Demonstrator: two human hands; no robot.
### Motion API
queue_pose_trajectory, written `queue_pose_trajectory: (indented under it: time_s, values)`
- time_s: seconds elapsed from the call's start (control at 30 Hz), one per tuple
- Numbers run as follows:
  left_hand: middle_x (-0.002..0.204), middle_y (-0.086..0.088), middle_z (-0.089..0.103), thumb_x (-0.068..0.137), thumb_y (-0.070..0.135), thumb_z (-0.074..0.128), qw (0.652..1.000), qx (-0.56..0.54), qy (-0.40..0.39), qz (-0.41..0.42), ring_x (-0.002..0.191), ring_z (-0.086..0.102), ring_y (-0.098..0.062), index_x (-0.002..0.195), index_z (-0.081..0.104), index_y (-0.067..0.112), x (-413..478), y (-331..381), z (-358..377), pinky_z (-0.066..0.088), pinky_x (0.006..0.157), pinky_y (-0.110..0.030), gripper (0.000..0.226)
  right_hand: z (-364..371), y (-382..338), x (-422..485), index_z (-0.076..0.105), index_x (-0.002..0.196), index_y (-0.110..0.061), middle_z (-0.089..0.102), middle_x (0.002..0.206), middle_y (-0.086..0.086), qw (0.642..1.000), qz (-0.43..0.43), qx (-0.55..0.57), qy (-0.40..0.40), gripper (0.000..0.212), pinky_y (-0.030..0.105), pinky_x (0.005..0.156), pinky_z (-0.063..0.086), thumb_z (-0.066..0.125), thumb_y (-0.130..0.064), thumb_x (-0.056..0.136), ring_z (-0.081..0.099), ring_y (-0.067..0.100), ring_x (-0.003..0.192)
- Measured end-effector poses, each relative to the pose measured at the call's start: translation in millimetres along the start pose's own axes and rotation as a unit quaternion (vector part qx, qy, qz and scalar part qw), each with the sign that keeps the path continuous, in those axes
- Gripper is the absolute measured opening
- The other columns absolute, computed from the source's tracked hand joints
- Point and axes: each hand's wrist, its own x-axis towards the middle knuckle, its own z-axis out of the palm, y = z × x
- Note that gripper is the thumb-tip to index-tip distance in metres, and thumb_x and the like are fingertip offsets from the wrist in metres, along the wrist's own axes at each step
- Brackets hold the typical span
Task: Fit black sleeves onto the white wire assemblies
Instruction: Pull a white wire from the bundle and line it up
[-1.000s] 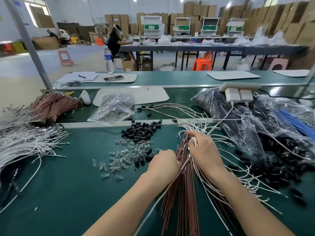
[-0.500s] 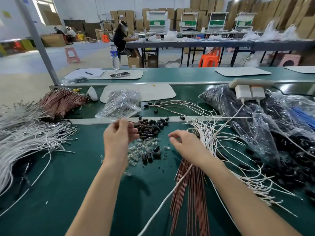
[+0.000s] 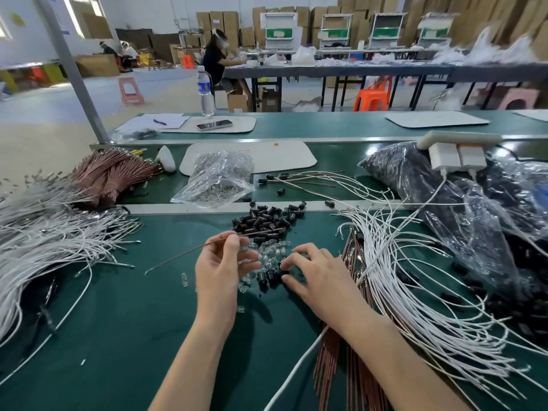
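Pinching thin brown wire w/ L hand.

water bottle at 11 o'clock, far side; phone lies on a white mat just under it, paper w/ pen at its 9. clear bag of small parts at 12. power strip w/ two chargers at 2. orange stool at 1, bkgd.
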Motion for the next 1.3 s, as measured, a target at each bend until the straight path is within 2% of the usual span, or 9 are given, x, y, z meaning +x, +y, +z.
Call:
queue_pose_trajectory:
  time_s: [0.17,0.27,0.33,0.43,0.53,0.57,0.63,1.1,1.3]
  values:
    - [0.084,-0.003,0.07,0.1,0.024,0.059,0.998,0.045,-0.014,0.038,0.068,0.068,-0.017,0.098,0.063,0.007,-5,-1,3,0.058,0.06,-0.027,0.017,4,3,-2,0.066,0.117,-0.029,0.052,0.132,-0.01,0.997,-0.047,0.025,0.048,0.024,0.032,0.1,0.043,0.056,-0.043,0.1,0.047,0.012,0.118]
    - [0.085,-0.005,0.07,0.094,0.03,0.063,0.998,0.036,-0.025,0.04,0.068,0.068,-0.017,0.095,0.065,0.009,-6,2,4,0.059,0.06,-0.027,0.021,-1,4,-1,0.061,0.112,-0.034,0.057,0.106,-0.026,0.976,0.01,0.197,0.094,0.015,0.017,0.092,0.045,0.06,-0.037,0.097,0.051,-0.005,0.102]
    - [0.088,-0.006,0.071,0.089,0.032,0.066,0.999,0.016,-0.038,0.026,0.07,0.068,-0.018,0.094,0.068,0.013,-7,3,5,0.058,0.061,-0.026,0.019,-6,8,0,0.057,0.118,-0.041,0.064,0.094,-0.023,0.929,0.075,0.344,0.114,0.02,0.015,0.082,0.052,0.059,-0.034,0.099,0.059,-0.004,0.091]
    - [0.09,-0.006,0.073,0.09,0.027,0.066,0.998,0.018,-0.061,0.019,0.071,0.07,-0.019,0.096,0.068,0.014,-10,0,9,0.058,0.061,-0.026,0.015,-11,14,5,0.062,0.126,-0.037,0.071,0.091,-0.014,0.828,0.16,0.525,0.115,0.028,0.015,0.079,0.053,0.052,-0.022,0.105,0.064,0.002,0.081]
    - [0.092,-0.007,0.075,0.096,0.018,0.063,0.997,0.035,-0.072,0.024,0.074,0.073,-0.022,0.099,0.068,0.013,-13,-4,13,0.059,0.062,-0.027,0.008,-18,14,9,0.069,0.115,-0.014,0.076,0.088,0.004,0.62,0.212,0.748,0.105,0.021,0.022,0.073,0.059,0.057,-0.009,0.098,0.07,0.014,0.08]
    - [0.092,-0.007,0.075,0.096,0.016,0.062,0.996,0.04,-0.077,0.027,0.075,0.073,-0.023,0.1,0.068,0.012,-14,-5,13,0.059,0.062,-0.027,0.007,-21,14,9,0.067,0.113,-0.009,0.076,0.089,0.009,0.566,0.217,0.789,0.101,0.021,0.023,0.071,0.06,0.06,-0.008,0.093,0.072,0.016,0.078]
    - [0.092,-0.007,0.075,0.097,0.014,0.061,0.994,0.052,-0.088,0.035,0.076,0.074,-0.024,0.102,0.066,0.01,-16,-6,15,0.059,0.062,-0.027,0.008,-25,14,9,0.065,0.112,-0.005,0.076,0.093,0.015,0.515,0.215,0.825,0.092,0.028,0.025,0.07,0.061,0.064,-0.011,0.084,0.074,0.019,0.079]
    - [0.098,-0.007,0.076,0.098,0.009,0.061,0.985,0.078,-0.153,0.015,0.082,0.075,-0.023,0.106,0.066,0.007,-20,-11,18,0.06,0.065,-0.027,0.01,-20,0,2,0.062,0.111,-0.007,0.075,0.106,0.021,0.504,0.19,0.843,0.019,0.031,0.026,0.073,0.062,0.07,-0.012,0.082,0.076,0.025,0.091]
    - [0.088,-0.009,0.076,0.096,0.014,0.064,0.983,0.076,-0.168,0.0,0.075,0.072,-0.019,0.102,0.072,0.012,-23,-14,19,0.058,0.063,-0.025,0.011,-16,-2,1,0.068,0.107,-0.009,0.074,0.111,0.019,0.504,0.172,0.847,0.014,0.025,0.027,0.075,0.061,0.072,-0.009,0.082,0.075,0.025,0.094]
